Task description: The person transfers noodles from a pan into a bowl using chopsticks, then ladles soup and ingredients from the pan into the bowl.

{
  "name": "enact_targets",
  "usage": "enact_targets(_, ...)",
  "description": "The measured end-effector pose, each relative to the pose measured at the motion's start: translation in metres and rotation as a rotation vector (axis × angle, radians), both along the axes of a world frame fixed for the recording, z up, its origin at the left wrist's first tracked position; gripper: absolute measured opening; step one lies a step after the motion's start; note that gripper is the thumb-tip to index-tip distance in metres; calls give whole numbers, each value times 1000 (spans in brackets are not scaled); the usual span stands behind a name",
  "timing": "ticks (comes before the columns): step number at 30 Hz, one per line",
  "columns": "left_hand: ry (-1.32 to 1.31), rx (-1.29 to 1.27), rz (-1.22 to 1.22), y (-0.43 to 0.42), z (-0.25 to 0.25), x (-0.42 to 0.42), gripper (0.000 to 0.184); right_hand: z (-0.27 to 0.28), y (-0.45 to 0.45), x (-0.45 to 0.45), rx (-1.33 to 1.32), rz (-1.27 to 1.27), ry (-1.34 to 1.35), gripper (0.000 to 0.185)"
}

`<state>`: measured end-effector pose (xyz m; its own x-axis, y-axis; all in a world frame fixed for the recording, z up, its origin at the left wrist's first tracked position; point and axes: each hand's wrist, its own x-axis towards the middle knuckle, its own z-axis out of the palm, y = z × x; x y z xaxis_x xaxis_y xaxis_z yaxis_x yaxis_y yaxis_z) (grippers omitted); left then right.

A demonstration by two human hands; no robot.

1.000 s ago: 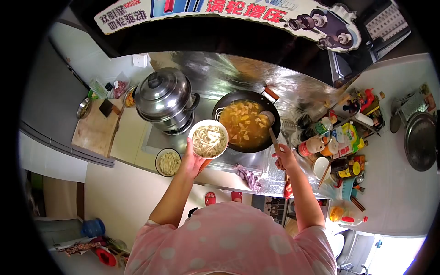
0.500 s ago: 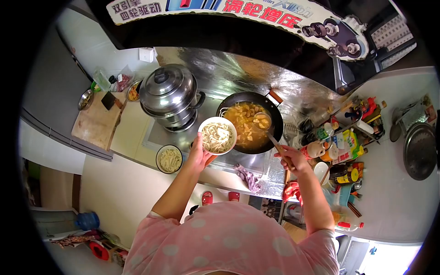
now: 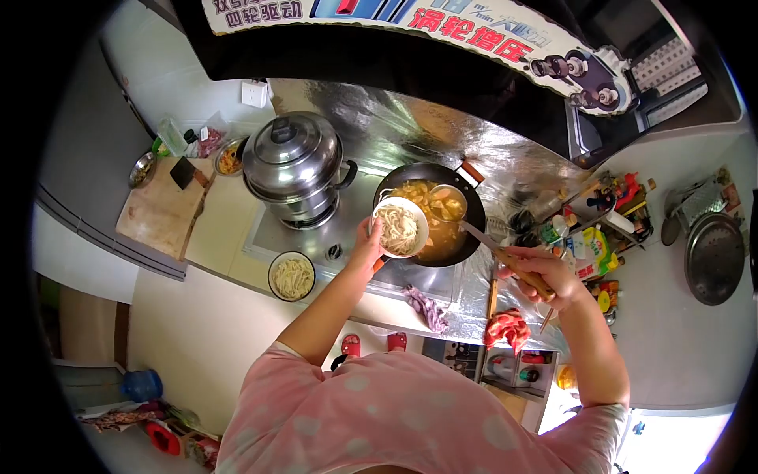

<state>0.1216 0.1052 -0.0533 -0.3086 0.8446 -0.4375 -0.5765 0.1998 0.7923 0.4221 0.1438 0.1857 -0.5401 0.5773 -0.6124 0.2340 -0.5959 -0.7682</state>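
Feed: noodle bowl (image 3: 400, 227) up at wok (image 3: 462, 251), L hand (image 3: 365, 251) on it, R hand (image 3: 546, 276) on ladle (image 3: 530, 281).
Nearest me: pale floor (image 3: 213, 340) w/ red slippers (image 3: 351, 344); then desk (image 3: 225, 225), its front edge w/ purple cloth (image 3: 427, 307) & red cloth (image 3: 508, 329). 2nd noodle bowl (image 3: 291, 276) sits L. I see L fingers clamped on white bowl's side, bowl over wok's near-L rim, can't tell if touching; R fingers wrapped round handle, ladle head in broth. Behind: lidded steamer (image 3: 290, 154) on hob (image 3: 434, 276), board (image 3: 154, 212) w/ cleaver (image 3: 183, 173) far L, condiments R. Back: foil wall (image 3: 426, 122), blk hood (image 3: 316, 57) above.
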Motion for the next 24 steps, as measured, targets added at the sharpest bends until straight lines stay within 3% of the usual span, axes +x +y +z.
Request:
enact_targets(2, 61, -103, -32, 6, -7, 2, 58, 8, -5, -2, -5, 32, 29, 48)
enact_targets(5, -45, 68, -54, 17, -32, 7, 59, 12, -15, -8, -17, 64, 50, 48)
enact_targets(11, -128, 89, -48, 13, -15, 20, 57, -7, -31, -18, -38, 5, 43, 50)
enact_targets(19, -149, 154, -138, 5, -6, 17, 59, -37, -56, -21, 453, 141, -234, 48)
enact_targets(22, -145, 146, -137, 3, -2, 16, 59, -36, -65, -24, 749, 239, -442, 48)
enact_targets(24, -143, 150, -143, 2, 2, 15, 59, -47, -68, -18, 1085, 284, -493, 49)
